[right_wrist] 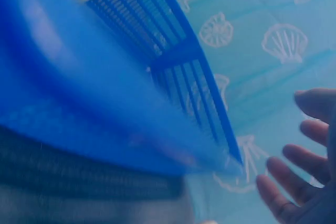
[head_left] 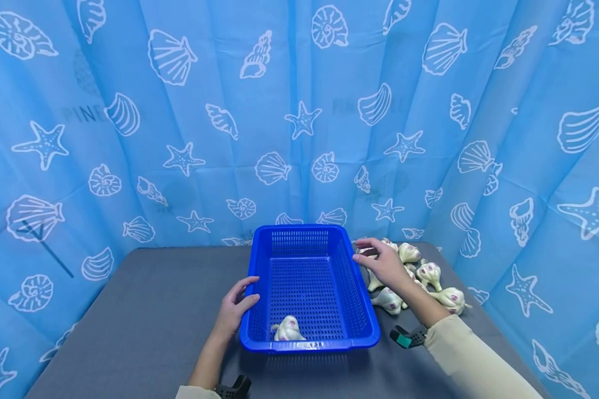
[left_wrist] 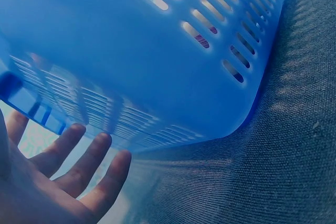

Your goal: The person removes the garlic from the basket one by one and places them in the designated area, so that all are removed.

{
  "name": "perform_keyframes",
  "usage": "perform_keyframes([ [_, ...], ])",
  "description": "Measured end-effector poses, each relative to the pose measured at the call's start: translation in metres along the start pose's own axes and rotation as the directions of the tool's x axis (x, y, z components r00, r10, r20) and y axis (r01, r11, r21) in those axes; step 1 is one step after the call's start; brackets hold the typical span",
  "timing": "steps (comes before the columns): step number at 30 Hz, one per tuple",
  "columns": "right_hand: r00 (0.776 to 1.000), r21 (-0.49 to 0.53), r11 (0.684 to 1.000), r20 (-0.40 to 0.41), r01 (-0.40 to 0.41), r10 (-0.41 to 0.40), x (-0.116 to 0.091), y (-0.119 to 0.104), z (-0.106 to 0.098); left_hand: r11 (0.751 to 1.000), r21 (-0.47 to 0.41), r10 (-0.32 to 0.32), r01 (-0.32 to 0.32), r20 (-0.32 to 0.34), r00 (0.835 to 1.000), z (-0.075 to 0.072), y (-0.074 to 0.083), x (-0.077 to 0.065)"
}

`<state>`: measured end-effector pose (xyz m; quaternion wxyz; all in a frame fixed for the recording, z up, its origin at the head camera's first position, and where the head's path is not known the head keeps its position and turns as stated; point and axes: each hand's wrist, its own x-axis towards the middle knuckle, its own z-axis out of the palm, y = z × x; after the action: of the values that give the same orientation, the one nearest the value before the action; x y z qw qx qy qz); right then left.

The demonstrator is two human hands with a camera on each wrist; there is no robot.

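Note:
A blue perforated plastic basket (head_left: 309, 346) sits in the middle of the table in the head view, with a garlic bulb (head_left: 288, 329) inside by its near wall. At the left rim my left hand (head_left: 233, 308) has its fingertips and thumb against the edge. In the left wrist view its fingers (left_wrist: 107, 179) are spread and loosely bent beside the basket wall. My right hand (head_left: 384, 265) is beside the right rim, above the garlic pile. The right wrist view shows its fingers spread, with a gap between them and the basket.
Several garlic bulbs (head_left: 430, 274) lie heaped right of the basket, partly hidden by the right hand and forearm. Grey cloth covers the table (head_left: 179, 310). A blue curtain (head_left: 299, 83) with white shell and starfish prints hangs behind and at both sides.

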<state>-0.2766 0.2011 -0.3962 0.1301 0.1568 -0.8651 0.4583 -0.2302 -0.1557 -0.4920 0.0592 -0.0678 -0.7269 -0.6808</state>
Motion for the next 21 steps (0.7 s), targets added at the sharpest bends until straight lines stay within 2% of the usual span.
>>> perform_keyframes([
  [6, 0.982, -0.014, 1.000, 0.185, -0.024, 0.026, 0.010, -0.015, 0.019, 1.000, -0.001, 0.019, -0.019, -0.006, 1.000, 0.000, -0.001, 0.000],
  [9, 0.961, 0.006, 0.999, 0.274, -0.037, 0.034, 0.013, -0.022, 0.027, 1.000, -0.006, 0.020, -0.020, -0.006, 1.000, 0.000, -0.002, 0.000],
  [11, 0.939, 0.030, 0.998, 0.343, -0.053, 0.040, 0.015, -0.025, 0.031, 1.000, -0.009, 0.017, -0.017, -0.002, 1.000, 0.000, -0.004, 0.001],
  [13, 0.910, 0.039, 0.996, 0.412, -0.075, 0.052, 0.017, -0.029, 0.035, 1.000, -0.010, 0.013, -0.013, -0.001, 1.000, 0.000, -0.004, 0.002],
  [15, 0.872, 0.051, 0.993, 0.486, -0.104, 0.066, 0.019, -0.032, 0.039, 1.000, -0.010, 0.014, -0.014, 0.002, 1.000, 0.000, -0.004, 0.002],
  [17, 0.824, 0.048, 0.990, 0.560, -0.131, 0.082, 0.021, -0.035, 0.044, 1.000, -0.008, 0.016, -0.016, 0.001, 1.000, -0.001, -0.004, 0.002],
  [21, 0.713, 0.019, 0.982, 0.691, -0.187, 0.122, 0.024, -0.042, 0.056, 1.000, -0.009, 0.028, -0.028, -0.003, 1.000, -0.001, -0.004, 0.001],
])
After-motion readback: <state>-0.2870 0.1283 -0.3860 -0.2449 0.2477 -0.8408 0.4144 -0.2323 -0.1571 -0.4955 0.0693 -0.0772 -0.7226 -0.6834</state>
